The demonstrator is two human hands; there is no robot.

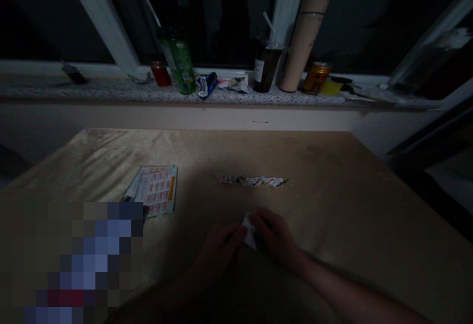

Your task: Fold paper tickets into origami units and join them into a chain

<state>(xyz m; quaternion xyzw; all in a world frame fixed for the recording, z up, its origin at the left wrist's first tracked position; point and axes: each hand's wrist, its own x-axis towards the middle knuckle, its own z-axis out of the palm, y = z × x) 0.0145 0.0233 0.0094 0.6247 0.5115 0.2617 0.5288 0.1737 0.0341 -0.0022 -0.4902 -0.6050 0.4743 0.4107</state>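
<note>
A small folded piece of printed paper (250, 231) is pinched between my two hands, low over the table's middle. My left hand (220, 246) grips its left edge, thumb on top. From the right, my right hand (274, 235) closes on its upper right side with thumb and fingers. Just beyond them on the table lies a row of folded paper pieces (254, 181), light with coloured print. Off to the left is a small overlapping stack of printed cards (157, 188) with red figures. In the dim light the paper's print cannot be read.
A tan cloth-covered table (325, 191) stands against the wall. On the granite sill (229, 98) behind are a green bottle (181, 65), a dark cup with a straw (266, 70), a tall beige cylinder (305, 43) and a gold can (317, 78). A pixelated patch hides the lower left.
</note>
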